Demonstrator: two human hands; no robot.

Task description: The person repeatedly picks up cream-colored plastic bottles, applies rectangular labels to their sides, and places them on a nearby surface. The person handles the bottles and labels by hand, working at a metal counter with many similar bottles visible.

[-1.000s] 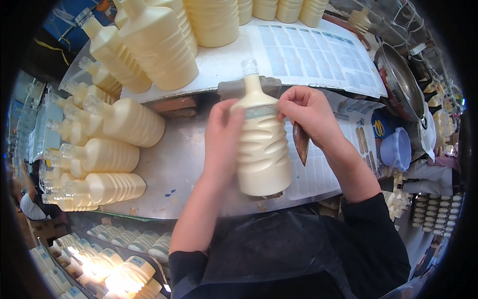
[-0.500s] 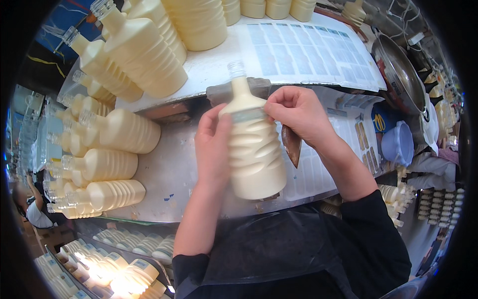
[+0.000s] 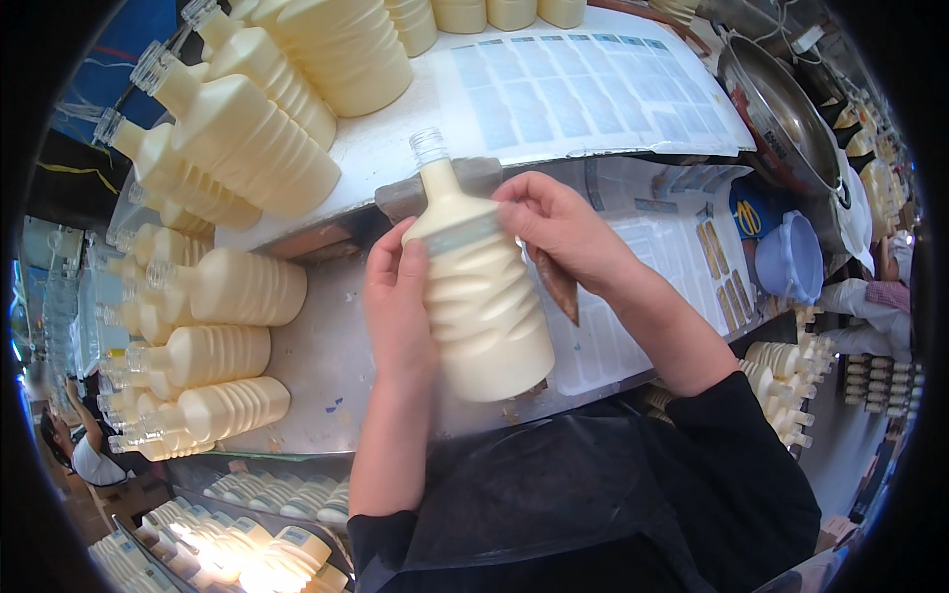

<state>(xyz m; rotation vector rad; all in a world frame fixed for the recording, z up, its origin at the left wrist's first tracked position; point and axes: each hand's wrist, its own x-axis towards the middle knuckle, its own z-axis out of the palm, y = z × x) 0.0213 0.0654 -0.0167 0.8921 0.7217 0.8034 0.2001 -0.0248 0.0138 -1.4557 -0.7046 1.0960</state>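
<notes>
A cream bottle (image 3: 486, 341) with a ribbed body and clear threaded neck leans in front of me, its shoulder near a grey block (image 3: 484, 176). Across its upper body lies a pale greenish, see-through label strip (image 3: 463, 235). My left hand (image 3: 398, 296) is closed at the strip's left end, thumb against the bottle's side; its other fingers are partly hidden. At the right end, my right hand (image 3: 563, 232) pinches the strip between thumb and fingertips. A brown pointed flat piece (image 3: 560, 289) is tucked under that hand's fingers.
Several cream bottles lie at the left (image 3: 232, 287), and more stand on the raised white shelf (image 3: 395, 148). Label sheets (image 3: 593, 94) cover that shelf's right part. A purple bucket (image 3: 789, 259) and metal pan (image 3: 781, 109) are at the right. Labelled bottles (image 3: 287, 558) fill a rack lower left.
The bottle and both hands appear shifted slightly left, along with much of the surroundings as the view turns. The strip shows more sharply across the bottle, still between both hands.
</notes>
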